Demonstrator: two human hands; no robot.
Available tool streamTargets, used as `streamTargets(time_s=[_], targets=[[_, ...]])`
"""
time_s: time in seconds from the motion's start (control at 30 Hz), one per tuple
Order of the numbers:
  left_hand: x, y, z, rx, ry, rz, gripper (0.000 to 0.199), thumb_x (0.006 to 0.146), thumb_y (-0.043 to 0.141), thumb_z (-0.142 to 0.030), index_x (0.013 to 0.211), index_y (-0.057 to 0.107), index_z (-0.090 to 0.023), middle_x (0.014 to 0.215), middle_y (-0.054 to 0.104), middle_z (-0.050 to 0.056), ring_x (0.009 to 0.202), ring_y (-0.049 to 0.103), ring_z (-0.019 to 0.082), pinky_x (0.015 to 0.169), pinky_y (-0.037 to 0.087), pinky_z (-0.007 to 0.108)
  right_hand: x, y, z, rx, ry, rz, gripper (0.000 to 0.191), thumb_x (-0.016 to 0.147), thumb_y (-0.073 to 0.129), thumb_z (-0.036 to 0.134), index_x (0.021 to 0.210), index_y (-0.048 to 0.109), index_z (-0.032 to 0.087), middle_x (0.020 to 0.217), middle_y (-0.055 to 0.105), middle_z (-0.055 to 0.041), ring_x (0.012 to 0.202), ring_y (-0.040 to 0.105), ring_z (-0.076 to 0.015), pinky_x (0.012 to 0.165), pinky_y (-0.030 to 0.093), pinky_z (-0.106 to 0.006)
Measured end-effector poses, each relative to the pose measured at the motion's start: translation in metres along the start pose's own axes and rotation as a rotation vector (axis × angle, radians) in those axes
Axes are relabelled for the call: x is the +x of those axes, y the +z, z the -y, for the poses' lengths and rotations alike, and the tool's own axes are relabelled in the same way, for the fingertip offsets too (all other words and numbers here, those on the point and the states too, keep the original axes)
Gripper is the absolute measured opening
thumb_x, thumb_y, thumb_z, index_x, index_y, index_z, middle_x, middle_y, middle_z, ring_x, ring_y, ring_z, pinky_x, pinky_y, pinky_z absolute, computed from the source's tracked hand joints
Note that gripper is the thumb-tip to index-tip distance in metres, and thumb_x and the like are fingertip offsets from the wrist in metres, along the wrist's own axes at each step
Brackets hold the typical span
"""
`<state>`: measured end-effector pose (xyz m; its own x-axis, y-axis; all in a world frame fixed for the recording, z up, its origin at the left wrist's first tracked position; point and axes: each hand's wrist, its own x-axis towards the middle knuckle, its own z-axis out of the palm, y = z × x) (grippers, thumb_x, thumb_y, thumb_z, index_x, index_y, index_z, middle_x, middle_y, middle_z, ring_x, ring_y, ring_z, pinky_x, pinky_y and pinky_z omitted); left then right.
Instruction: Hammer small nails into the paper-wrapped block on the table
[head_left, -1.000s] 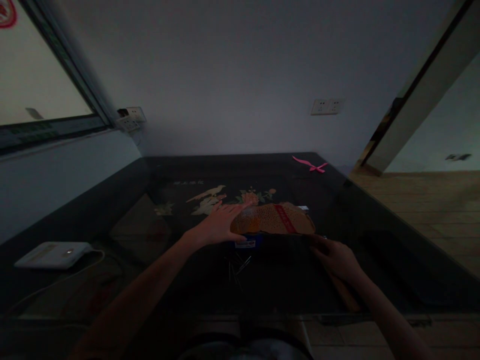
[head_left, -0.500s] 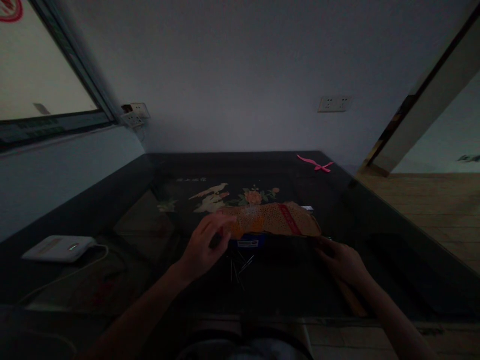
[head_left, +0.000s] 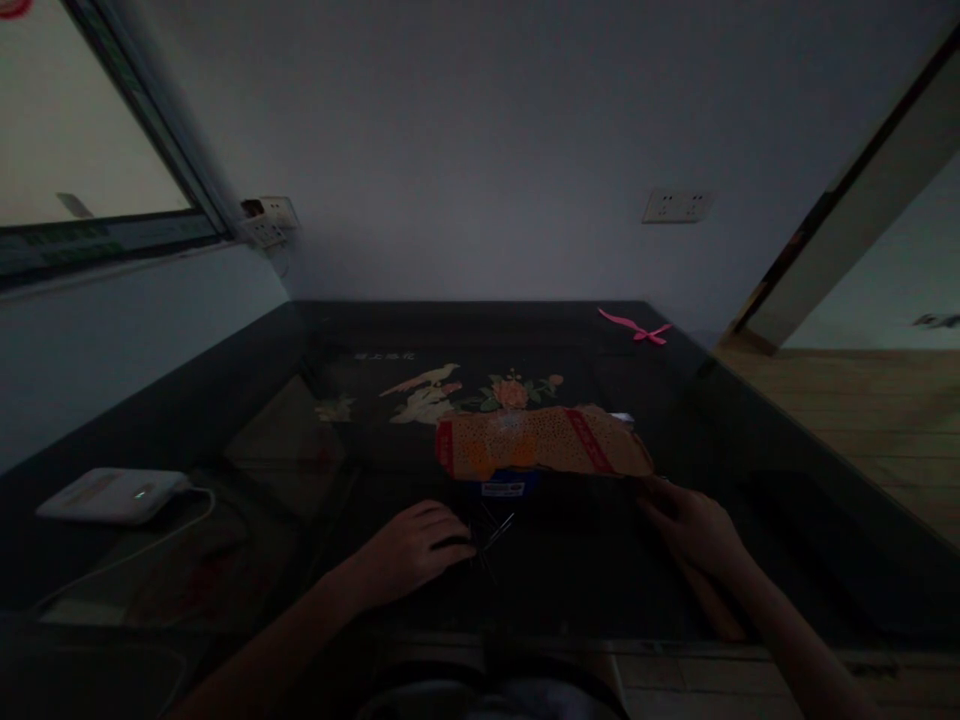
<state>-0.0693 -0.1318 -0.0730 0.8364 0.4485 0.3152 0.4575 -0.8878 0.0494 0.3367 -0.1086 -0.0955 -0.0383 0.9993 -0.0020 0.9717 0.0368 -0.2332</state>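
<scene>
My left hand (head_left: 421, 545) is low over the dark table, its fingertips at a small group of thin metal nails (head_left: 496, 530). A narrow gap shows between thumb and fingers, and I see nothing held there. My right hand (head_left: 694, 525) is wrapped round a tool with a long wooden handle (head_left: 712, 603); dim light and the hand hide its upper end. Between and beyond the hands lies a long brown cardboard piece (head_left: 544, 442) with dark speckles, red bands and clear tape. Just under its front edge sits a small blue box (head_left: 508, 487) with a white label.
A white device (head_left: 112, 495) with a cable lies on the left of the dark table (head_left: 450, 330). A pink ribbon (head_left: 637, 328) lies at the far right corner. Printed birds and flowers decorate the tabletop. Wall sockets (head_left: 677, 206) are behind, and a dark flat object (head_left: 817, 530) is at right.
My left hand has left the cardboard's left end and come down toward me to the nails, uncovering a red band. My right hand keeps its grip on the wooden handle.
</scene>
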Motion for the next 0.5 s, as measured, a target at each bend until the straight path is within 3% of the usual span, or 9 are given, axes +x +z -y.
streamTargets(time_s=[0.17, 0.37, 0.5], targets=[[-0.0026, 0.0075, 0.0006, 0.024, -0.019, -0.011, 0.017, 0.090, 0.047, -0.017, 0.097, 0.063, -0.021, 0.100, 0.068, 0.003, 0.094, 0.060, 0.015, 0.089, 0.045, 0.033, -0.0002, -0.0002, 0.0008, -0.023, 0.005, -0.006, 0.043, 0.086, 0.042, 0.040, 0.120, 0.061, 0.021, 0.098, 0.073, -0.0073, 0.085, 0.069, -0.0254, 0.068, 0.050, -0.032], [0.0009, 0.0000, -0.0010, 0.053, 0.029, -0.002, 0.015, 0.090, 0.047, -0.014, 0.087, 0.061, -0.019, 0.095, 0.067, 0.001, 0.089, 0.059, 0.014, 0.087, 0.044, 0.033, -0.0011, -0.0032, 0.0052, -0.015, 0.009, 0.012, 0.044, 0.087, 0.042, 0.040, 0.121, 0.060, 0.020, 0.097, 0.073, -0.0085, 0.083, 0.069, -0.0256, 0.068, 0.050, -0.033], [0.0040, 0.0021, -0.0035, 0.033, -0.010, -0.003, 0.012, 0.089, 0.047, -0.016, 0.085, 0.059, -0.018, 0.085, 0.066, 0.002, 0.081, 0.059, 0.013, 0.085, 0.045, 0.031, -0.0021, -0.0046, 0.0066, -0.005, -0.013, -0.012, 0.044, 0.087, 0.041, 0.039, 0.123, 0.060, 0.021, 0.098, 0.073, -0.0078, 0.084, 0.069, -0.0257, 0.069, 0.050, -0.033]])
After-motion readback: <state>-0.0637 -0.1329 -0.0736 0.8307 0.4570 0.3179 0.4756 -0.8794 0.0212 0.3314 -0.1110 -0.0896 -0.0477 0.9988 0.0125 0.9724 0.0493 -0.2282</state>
